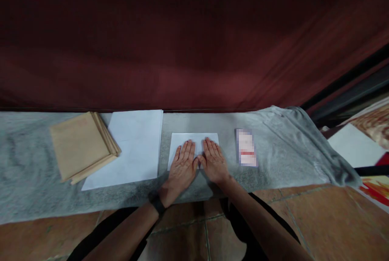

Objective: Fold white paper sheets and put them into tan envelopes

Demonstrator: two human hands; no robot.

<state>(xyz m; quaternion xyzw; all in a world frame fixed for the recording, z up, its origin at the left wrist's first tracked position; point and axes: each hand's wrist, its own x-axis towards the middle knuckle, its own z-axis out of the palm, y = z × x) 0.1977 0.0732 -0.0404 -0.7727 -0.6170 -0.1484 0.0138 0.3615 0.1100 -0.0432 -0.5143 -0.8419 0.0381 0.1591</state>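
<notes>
A folded-looking sheet of white paper [199,141] lies on the grey cloth [194,121] straight in front of me. My left hand [184,159] rests flat on its left half, fingers stretched away from me, a black band round the wrist. On the right half, my right hand [214,159] lies flat too. The thumbs meet or nearly meet near the sheet's middle. Both hands are open, palms down, and hide much of the paper's lower part.
At left, larger white sheets [133,143] lie partly under a stack of brown envelopes [82,141]. A blurred pink-and-white packet [246,147] lies right of my hands. Dark red fabric [194,50] rises behind the cloth. Tiled floor [304,220] shows below.
</notes>
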